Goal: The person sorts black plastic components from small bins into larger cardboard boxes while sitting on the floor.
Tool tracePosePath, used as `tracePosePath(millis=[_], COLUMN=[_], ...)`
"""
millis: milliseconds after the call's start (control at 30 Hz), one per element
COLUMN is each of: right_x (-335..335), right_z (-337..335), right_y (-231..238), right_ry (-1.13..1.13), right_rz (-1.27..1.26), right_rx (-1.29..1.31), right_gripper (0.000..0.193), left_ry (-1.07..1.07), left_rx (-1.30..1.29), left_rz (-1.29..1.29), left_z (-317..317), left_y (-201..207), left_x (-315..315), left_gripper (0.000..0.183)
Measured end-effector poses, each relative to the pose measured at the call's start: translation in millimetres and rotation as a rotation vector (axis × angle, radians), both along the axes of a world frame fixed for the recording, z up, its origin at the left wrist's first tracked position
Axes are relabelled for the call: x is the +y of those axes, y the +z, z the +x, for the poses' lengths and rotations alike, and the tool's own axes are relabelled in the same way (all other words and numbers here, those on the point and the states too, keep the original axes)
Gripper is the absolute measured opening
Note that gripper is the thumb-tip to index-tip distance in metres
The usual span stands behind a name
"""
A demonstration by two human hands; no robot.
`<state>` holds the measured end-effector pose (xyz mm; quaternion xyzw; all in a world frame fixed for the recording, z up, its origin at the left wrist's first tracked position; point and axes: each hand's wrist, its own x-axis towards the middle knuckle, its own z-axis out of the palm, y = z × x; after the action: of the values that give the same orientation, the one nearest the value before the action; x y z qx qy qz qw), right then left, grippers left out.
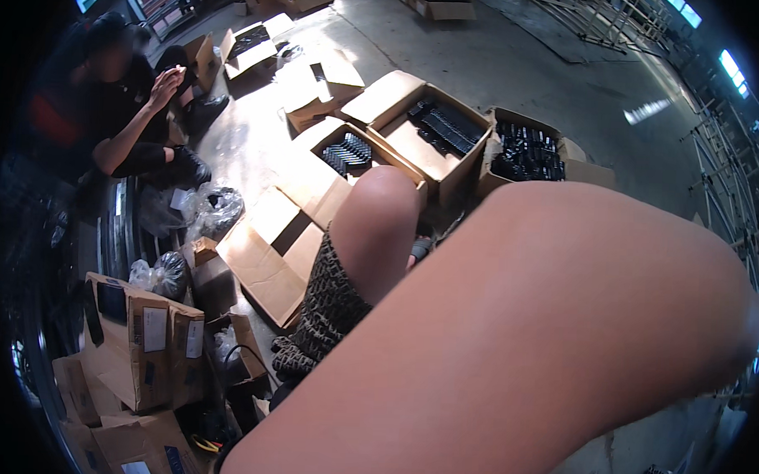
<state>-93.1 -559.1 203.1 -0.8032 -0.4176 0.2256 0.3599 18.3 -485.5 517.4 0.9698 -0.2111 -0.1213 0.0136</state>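
Note:
Neither of my hands shows. A large bare limb (510, 325), probably my own bent arm, crosses the view very close from the lower edge to the right, and any hand on it lies outside the picture. Behind it are my bare knee (379, 205) and patterned shorts (331, 298). Just beyond the knee, an open cardboard box (314, 185) holds a row of black ribbed parts (346, 155). A second open box (407, 154) has stacked black parts (446, 126) along its far side. Black shiny pieces (524, 154) fill a third box.
At the left a co-worker in dark clothes (133, 103) sits with hands raised together. Clear plastic bags (217, 210) lie nearby. Closed cartons (133, 345) are stacked at the lower left. More open boxes (251, 49) stand farther back; metal racks (613, 19) line the far right.

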Motion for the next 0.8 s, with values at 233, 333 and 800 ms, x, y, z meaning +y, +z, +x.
tracePosePath(millis=[233, 333, 800], right_x=[-34.9, -87.0, -76.3], right_z=[36.3, 56.0, 35.0], right_y=[-59.5, -77.3, -102.0], right_ry=[-0.077, -0.181, -0.268], right_rz=[-0.171, -0.282, -0.382], right_rx=[0.151, 0.178, 0.113], right_gripper=[0.038, 0.037, 0.035], left_ry=[0.117, 0.119, 0.886], left_rx=[0.08, 0.096, -0.064], left_rz=[0.355, 0.306, -0.266], left_z=[-28.5, -25.9, -213.2], left_y=[55.1, 39.4, -279.9], left_x=[56.8, 87.7, 393.0], left_gripper=[0.049, 0.049, 0.028])
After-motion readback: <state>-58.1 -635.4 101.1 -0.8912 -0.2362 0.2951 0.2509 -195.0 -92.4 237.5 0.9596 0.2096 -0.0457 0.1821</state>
